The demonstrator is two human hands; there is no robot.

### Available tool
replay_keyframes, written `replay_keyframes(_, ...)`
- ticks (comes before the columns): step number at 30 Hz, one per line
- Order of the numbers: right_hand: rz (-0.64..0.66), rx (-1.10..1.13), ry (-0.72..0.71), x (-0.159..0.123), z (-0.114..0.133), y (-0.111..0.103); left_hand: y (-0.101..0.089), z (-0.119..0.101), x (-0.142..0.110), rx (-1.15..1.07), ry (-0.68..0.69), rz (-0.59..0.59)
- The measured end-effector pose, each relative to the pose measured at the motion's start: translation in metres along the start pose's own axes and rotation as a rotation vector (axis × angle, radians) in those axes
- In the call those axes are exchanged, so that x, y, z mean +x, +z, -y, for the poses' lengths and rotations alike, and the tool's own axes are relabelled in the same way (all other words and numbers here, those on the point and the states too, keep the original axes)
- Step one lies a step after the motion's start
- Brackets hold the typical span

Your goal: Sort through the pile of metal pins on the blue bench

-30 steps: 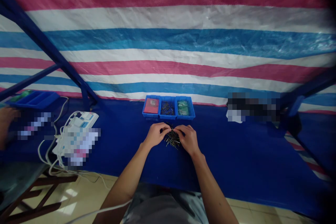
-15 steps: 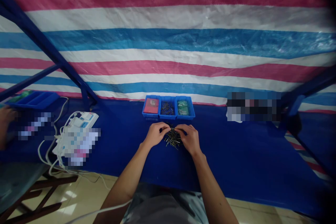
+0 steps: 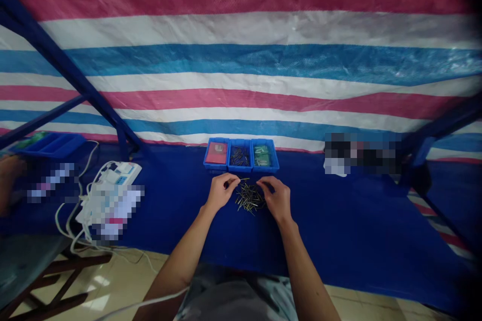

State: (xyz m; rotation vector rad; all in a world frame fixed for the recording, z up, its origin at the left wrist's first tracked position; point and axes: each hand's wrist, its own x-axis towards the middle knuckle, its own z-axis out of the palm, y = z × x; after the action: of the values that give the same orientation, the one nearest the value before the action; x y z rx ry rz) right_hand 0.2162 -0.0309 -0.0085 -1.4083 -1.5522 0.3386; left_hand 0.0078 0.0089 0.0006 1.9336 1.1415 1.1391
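Observation:
A loose pile of thin, brass-coloured metal pins (image 3: 249,197) lies on the blue tabletop between my hands; they may be screws, too small to tell. My left hand (image 3: 222,191) is at the pile's upper left, thumb and forefinger pinched. A thin metal pin (image 3: 244,179) sticks out to the right from those fingertips. At the pile's right edge, my right hand (image 3: 277,197) has its thumb and forefinger close together; whatever lies between them is too small to make out. Just beyond stand three joined blue bins: one with a red item (image 3: 216,153), one with dark metal pins (image 3: 240,156), one with green-and-white pieces (image 3: 262,155).
A white power strip (image 3: 126,173) with tangled cables (image 3: 81,210) sits to the left. Further left are a blue tray (image 3: 52,144) and another person's hand (image 3: 11,173). Blue frame bars (image 3: 75,72) slant at both sides before a striped tarp (image 3: 241,75). Blurred items lie at right.
My hands have drawn apart, the right one moving to the right, so more of the pile shows between them. A pin now shows at my left fingertips.

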Motion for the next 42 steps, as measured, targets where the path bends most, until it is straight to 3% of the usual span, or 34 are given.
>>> replay_keyframes(7,-0.019,-0.011,0.076,0.000,-0.009,-0.002,0.004,-0.001,0.030,0.093,-0.058,-0.321)
replay_keyframes(11,0.030,-0.053,0.066,0.001,-0.010,0.000,0.004,-0.001,0.040,0.232,-0.114,-0.358)
replay_keyframes(14,0.051,-0.057,0.051,0.002,-0.012,0.000,0.002,-0.001,0.028,0.201,-0.081,-0.310)
replay_keyframes(21,0.154,0.003,0.067,0.003,-0.031,-0.012,0.002,0.004,-0.001,0.071,-0.059,0.020)
replay_keyframes(29,0.280,-0.114,0.012,0.002,-0.030,-0.010,0.002,0.010,0.002,0.075,-0.097,0.108)
replay_keyframes(34,0.258,-0.124,0.016,0.002,-0.027,-0.004,0.002,0.012,0.003,0.084,-0.113,0.134)
replay_keyframes(39,0.154,0.005,0.107,0.003,-0.032,-0.021,0.002,0.012,0.003,0.084,-0.129,0.139)
replay_keyframes(42,0.245,0.041,0.149,0.000,-0.037,-0.034,0.001,0.013,0.003,0.097,-0.133,0.148)
